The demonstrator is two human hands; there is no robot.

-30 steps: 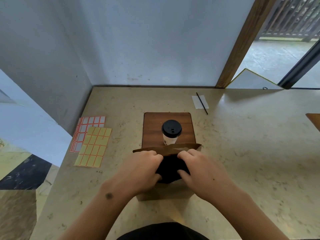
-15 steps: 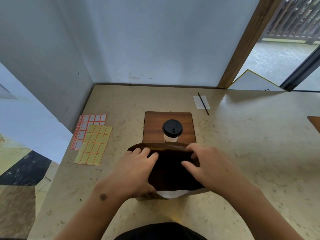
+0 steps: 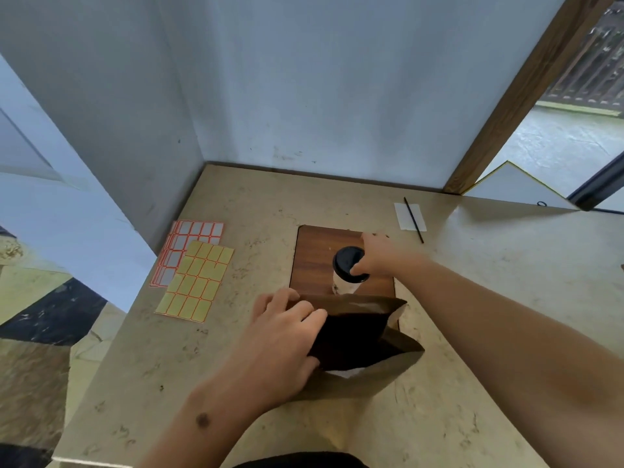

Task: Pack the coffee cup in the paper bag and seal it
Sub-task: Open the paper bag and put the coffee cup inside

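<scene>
A white paper coffee cup with a black plastic lid (image 3: 347, 265) stands upright on a dark brown wooden board with rounded corners (image 3: 314, 255), which lies on the beige marbled stone desk (image 3: 472, 298) about midway between its left and right edges; the right hand (image 3: 374, 256) reaches over the board and grips the cup at its lid, thumb curled on the near rim of the lid and fingers wrapped round the far side; just in front of the board, toward the near edge of the desk, a brown paper bag (image 3: 368, 336) stands with its mouth pulled open and its inside dark; the bag's far rim hides the lower part of the cup; the left hand (image 3: 283, 336) holds the bag's left side, fingers curled over the rim into the opening, thumb at the near side; near the left edge of the desk lie a yellow sheet of rectangular stickers (image 3: 197, 282) and, partly beneath it, a sheet of white stickers with orange borders (image 3: 189, 241); toward the far right corner a thin black stick (image 3: 413, 219) lies across a small white slip of paper (image 3: 403, 216); a white wall (image 3: 304, 79) rises behind the far edge.
</scene>
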